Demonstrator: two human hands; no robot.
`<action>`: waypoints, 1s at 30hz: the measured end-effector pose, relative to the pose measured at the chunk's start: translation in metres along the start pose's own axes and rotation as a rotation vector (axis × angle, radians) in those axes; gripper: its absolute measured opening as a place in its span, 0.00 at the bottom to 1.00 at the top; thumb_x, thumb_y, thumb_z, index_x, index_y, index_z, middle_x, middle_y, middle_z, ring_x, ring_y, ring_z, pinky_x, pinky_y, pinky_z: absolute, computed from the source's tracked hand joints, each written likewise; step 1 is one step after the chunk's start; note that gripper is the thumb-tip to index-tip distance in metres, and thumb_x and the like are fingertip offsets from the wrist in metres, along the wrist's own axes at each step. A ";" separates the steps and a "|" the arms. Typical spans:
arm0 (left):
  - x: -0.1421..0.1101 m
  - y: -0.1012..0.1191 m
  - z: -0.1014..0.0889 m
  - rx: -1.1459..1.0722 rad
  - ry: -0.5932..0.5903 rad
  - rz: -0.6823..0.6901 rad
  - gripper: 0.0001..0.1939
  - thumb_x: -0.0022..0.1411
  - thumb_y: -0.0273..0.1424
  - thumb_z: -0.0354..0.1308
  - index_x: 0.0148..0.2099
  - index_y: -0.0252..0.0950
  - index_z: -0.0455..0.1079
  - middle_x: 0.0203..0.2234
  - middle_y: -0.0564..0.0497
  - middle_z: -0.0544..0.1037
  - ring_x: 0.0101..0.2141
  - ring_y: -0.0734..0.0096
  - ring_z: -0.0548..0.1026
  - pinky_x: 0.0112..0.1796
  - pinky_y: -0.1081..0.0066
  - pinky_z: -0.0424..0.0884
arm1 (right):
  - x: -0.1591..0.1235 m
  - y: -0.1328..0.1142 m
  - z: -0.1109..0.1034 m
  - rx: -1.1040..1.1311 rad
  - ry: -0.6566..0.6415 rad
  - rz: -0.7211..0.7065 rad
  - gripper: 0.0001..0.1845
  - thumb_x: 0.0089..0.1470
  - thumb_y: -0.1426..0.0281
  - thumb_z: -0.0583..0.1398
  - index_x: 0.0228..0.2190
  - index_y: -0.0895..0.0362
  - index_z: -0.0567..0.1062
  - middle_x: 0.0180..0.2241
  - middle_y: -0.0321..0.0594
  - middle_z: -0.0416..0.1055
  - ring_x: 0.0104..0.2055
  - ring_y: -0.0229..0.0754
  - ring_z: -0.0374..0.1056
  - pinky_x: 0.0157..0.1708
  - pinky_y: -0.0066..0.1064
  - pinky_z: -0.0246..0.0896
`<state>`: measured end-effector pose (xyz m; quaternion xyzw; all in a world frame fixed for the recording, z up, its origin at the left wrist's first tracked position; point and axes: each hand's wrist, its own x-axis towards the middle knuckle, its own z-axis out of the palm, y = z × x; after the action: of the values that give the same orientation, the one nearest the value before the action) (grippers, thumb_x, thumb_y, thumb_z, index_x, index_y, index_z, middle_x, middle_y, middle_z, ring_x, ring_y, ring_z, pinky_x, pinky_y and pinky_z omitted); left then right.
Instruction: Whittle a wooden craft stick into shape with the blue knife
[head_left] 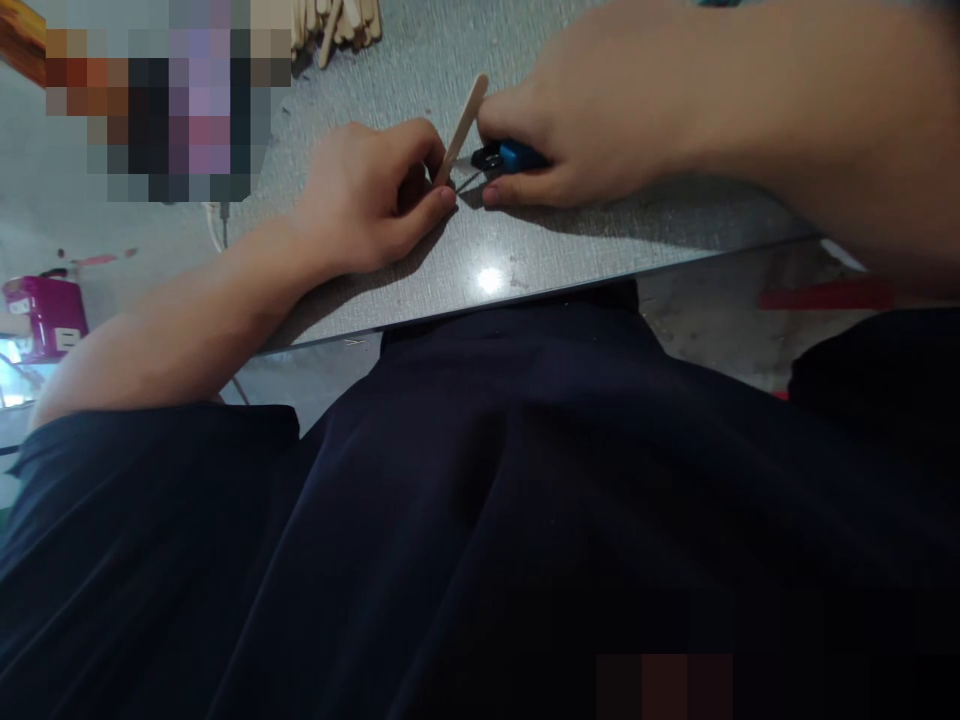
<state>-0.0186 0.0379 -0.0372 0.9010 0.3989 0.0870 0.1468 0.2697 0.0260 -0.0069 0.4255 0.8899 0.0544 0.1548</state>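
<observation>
Slim, pale wooden stick (463,128) with a round tip

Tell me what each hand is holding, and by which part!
The left hand pinches the stick by its near end; the right hand holds the knife by its blue handle.

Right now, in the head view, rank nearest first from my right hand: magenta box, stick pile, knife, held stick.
1. Knife, in your right hand
2. Held stick, in left hand
3. Stick pile, upper left
4. Magenta box, far left
</observation>
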 end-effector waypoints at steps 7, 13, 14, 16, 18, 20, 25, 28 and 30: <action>0.000 0.004 -0.002 0.008 -0.002 -0.004 0.20 0.78 0.59 0.59 0.56 0.57 0.84 0.34 0.51 0.87 0.35 0.45 0.76 0.43 0.41 0.67 | -0.002 -0.002 -0.001 -0.020 0.022 -0.004 0.52 0.90 0.32 0.47 0.58 0.66 0.88 0.46 0.57 0.91 0.55 0.74 0.94 0.47 0.57 0.91; 0.001 0.003 0.000 0.046 -0.019 -0.025 0.23 0.79 0.61 0.58 0.58 0.56 0.84 0.36 0.49 0.88 0.35 0.45 0.76 0.43 0.40 0.68 | -0.001 0.000 0.002 0.009 0.016 -0.013 0.52 0.90 0.32 0.47 0.59 0.67 0.88 0.47 0.62 0.90 0.54 0.79 0.93 0.47 0.62 0.89; 0.001 0.002 0.000 0.049 -0.018 -0.019 0.24 0.79 0.62 0.58 0.58 0.56 0.84 0.36 0.49 0.88 0.36 0.44 0.77 0.44 0.40 0.68 | -0.001 0.000 0.003 0.013 0.016 -0.016 0.52 0.90 0.32 0.47 0.59 0.67 0.88 0.47 0.62 0.90 0.54 0.79 0.93 0.47 0.62 0.89; 0.001 0.000 0.000 0.042 -0.009 -0.004 0.23 0.80 0.62 0.58 0.58 0.56 0.83 0.35 0.50 0.88 0.38 0.43 0.79 0.44 0.40 0.68 | 0.000 0.001 0.004 0.014 0.022 -0.015 0.52 0.90 0.33 0.47 0.60 0.67 0.87 0.48 0.63 0.90 0.55 0.79 0.93 0.47 0.61 0.89; 0.001 0.000 0.000 0.029 -0.010 0.003 0.22 0.80 0.61 0.58 0.58 0.57 0.83 0.35 0.50 0.88 0.39 0.41 0.80 0.45 0.40 0.68 | 0.001 0.002 0.004 0.018 0.021 -0.006 0.51 0.90 0.33 0.48 0.61 0.67 0.87 0.50 0.61 0.91 0.56 0.79 0.92 0.48 0.62 0.90; 0.001 0.001 -0.001 0.025 -0.019 -0.002 0.21 0.79 0.61 0.58 0.57 0.57 0.83 0.37 0.49 0.89 0.39 0.41 0.80 0.45 0.40 0.67 | 0.001 0.002 0.003 0.036 0.019 -0.004 0.51 0.89 0.33 0.49 0.61 0.67 0.88 0.50 0.59 0.90 0.57 0.79 0.92 0.50 0.64 0.90; 0.001 0.004 -0.001 0.030 -0.041 -0.037 0.23 0.79 0.61 0.56 0.59 0.57 0.83 0.39 0.48 0.90 0.42 0.39 0.82 0.48 0.39 0.67 | 0.001 0.003 0.001 0.038 0.022 -0.005 0.54 0.89 0.31 0.46 0.62 0.66 0.87 0.50 0.59 0.90 0.58 0.78 0.92 0.51 0.63 0.90; 0.001 0.002 -0.001 0.005 -0.015 -0.012 0.22 0.78 0.61 0.59 0.59 0.58 0.84 0.36 0.51 0.89 0.41 0.38 0.81 0.47 0.40 0.67 | 0.000 0.001 0.001 0.019 0.016 -0.003 0.54 0.88 0.31 0.46 0.60 0.66 0.88 0.49 0.59 0.90 0.57 0.78 0.93 0.50 0.63 0.90; 0.001 0.001 -0.001 -0.008 -0.015 0.001 0.23 0.78 0.61 0.59 0.60 0.59 0.86 0.34 0.51 0.89 0.42 0.36 0.82 0.47 0.40 0.67 | 0.001 0.000 0.001 0.018 0.012 0.002 0.53 0.88 0.31 0.46 0.59 0.66 0.88 0.48 0.59 0.90 0.56 0.78 0.93 0.49 0.63 0.90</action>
<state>-0.0181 0.0382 -0.0359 0.9012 0.3969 0.0820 0.1536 0.2694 0.0262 -0.0082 0.4272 0.8910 0.0492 0.1456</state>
